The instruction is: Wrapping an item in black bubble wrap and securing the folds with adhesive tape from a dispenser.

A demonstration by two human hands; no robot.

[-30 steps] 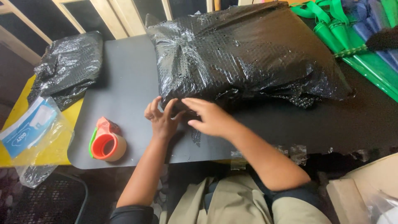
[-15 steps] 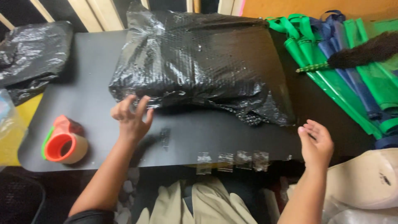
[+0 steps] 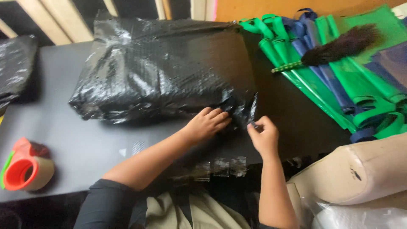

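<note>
The big parcel in black bubble wrap [image 3: 165, 68] is nearly wrapped. The left hand [image 3: 207, 125] presses flat on its loose corner flap. Just beside it, the right hand [image 3: 263, 136] pinches the flap's edge. Cut tape pieces [image 3: 220, 166] wait below the hands, unused.

I am looking down at a dark grey table [image 3: 85, 148] that is carrying everything here. A big black bubble-wrapped parcel [image 3: 161, 72] is lying across its middle. An orange tape dispenser [image 3: 25, 167] is sitting near the left front corner, and a crumpled black plastic sheet [image 3: 15, 68] is resting at the far left. Green and blue folded bags [image 3: 339, 85] are lying on the right, with a dark feather duster [image 3: 335, 46] on top. Short clear tape strips [image 3: 222, 165] are hanging from the front edge.
</note>
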